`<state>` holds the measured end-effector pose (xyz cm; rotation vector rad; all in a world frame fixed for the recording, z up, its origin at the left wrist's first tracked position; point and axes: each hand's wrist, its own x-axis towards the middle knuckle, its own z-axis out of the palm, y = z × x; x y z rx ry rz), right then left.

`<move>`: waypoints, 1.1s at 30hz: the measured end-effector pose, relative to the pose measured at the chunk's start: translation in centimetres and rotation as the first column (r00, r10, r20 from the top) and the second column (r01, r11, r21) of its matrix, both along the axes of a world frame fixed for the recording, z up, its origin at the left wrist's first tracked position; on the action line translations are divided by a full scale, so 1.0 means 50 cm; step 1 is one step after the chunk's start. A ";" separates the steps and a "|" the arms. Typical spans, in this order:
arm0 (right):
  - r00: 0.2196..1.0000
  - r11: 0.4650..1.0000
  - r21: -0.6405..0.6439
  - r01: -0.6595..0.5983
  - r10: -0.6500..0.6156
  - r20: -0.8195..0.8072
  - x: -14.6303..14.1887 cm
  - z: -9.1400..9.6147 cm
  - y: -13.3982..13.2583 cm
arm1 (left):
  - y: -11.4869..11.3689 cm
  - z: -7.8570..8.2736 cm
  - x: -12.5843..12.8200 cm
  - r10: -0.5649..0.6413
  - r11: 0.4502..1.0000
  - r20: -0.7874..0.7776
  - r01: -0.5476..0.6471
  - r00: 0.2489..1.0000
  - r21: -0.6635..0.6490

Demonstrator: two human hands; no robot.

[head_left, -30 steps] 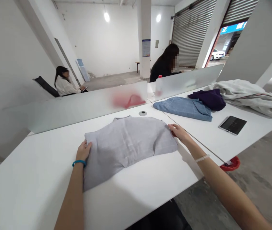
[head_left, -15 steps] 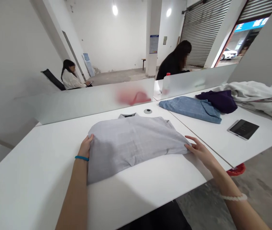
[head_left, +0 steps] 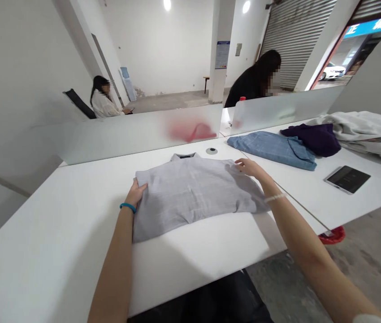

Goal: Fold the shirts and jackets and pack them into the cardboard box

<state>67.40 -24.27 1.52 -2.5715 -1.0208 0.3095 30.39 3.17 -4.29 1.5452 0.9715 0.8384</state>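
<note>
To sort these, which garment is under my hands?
The folded grey shirt; the blue, purple and off-white garments lie on the next desk.

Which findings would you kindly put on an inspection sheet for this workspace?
Surface: white tabletop, with a second table joining on the right.
Job's things: folded grey collared shirt, collar pointing away from the person.
Clutter: folded blue garment, dark purple garment, crumpled pale cloth, dark tablet.
Hands: left hand at the shirt's left edge; right hand on its upper right.
Cables: nothing seen.
Surroundings: frosted divider, seated person, person in black beyond it, roller shutter.
</note>
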 end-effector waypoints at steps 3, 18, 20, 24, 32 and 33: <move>0.998 0.996 -0.063 0.062 -0.063 -0.010 0.009 -0.019 0.080 | -0.001 -0.001 -0.001 -0.018 1.000 -0.035 0.018 0.999 0.010; 0.970 0.960 -0.140 0.243 -0.240 0.039 0.006 -0.061 0.068 | 0.001 -0.003 -0.003 -0.029 0.998 -0.059 0.033 0.998 0.058; 0.987 0.977 -0.145 0.158 -0.154 0.037 0.012 -0.061 0.065 | 0.003 -0.004 -0.003 -0.022 0.997 -0.070 0.027 0.997 0.073; 0.993 0.989 -0.096 0.116 -0.113 0.044 0.028 -0.067 0.061 | 0.002 -0.003 -0.003 -0.005 0.996 -0.074 0.011 0.997 0.088; 0.983 0.982 -0.028 0.185 -0.184 0.020 0.055 -0.081 0.040 | -0.005 0.024 -0.004 -0.037 0.996 0.117 0.047 0.992 -0.081; 0.980 0.979 -0.027 0.201 -0.200 0.017 0.056 -0.082 0.038 | -0.001 0.022 -0.003 -0.043 0.997 0.066 0.046 0.997 -0.054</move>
